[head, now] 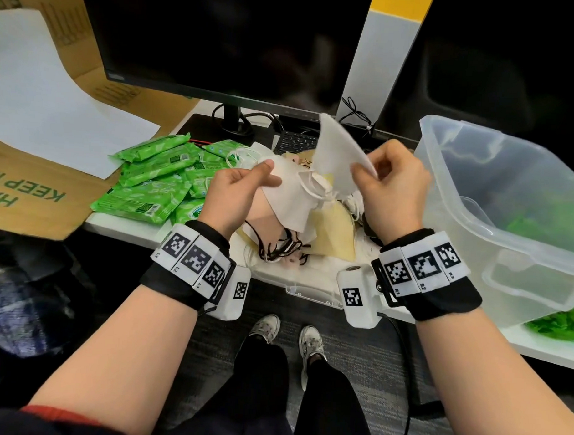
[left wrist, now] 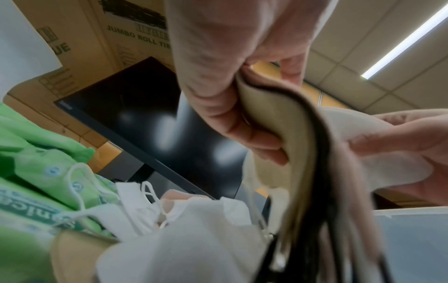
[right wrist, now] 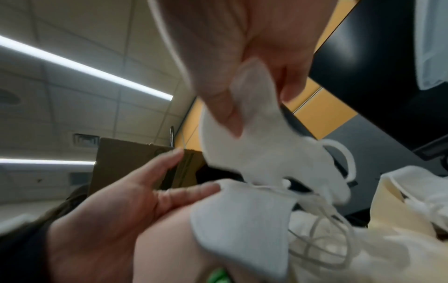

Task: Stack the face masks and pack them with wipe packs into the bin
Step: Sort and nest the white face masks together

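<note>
My left hand (head: 238,189) grips a small stack of folded face masks (head: 291,201), white on top with cream and dark layers (left wrist: 286,137) below, thumb pressed on the top one. My right hand (head: 391,185) pinches one white mask (head: 338,147) by its corner and holds it raised just right of the stack; the pinch shows in the right wrist view (right wrist: 257,107). More masks (head: 330,238) with black and white ear loops lie in a loose pile under both hands. Green wipe packs (head: 156,183) are heaped to the left. The clear plastic bin (head: 507,205) stands at the right.
A dark monitor (head: 220,42) and a keyboard (head: 298,141) stand behind the pile. Flattened cardboard (head: 36,189) and a white sheet (head: 46,95) lie at the left. A clear bin lid (head: 309,289) juts over the desk's front edge. Green packs show inside and under the bin.
</note>
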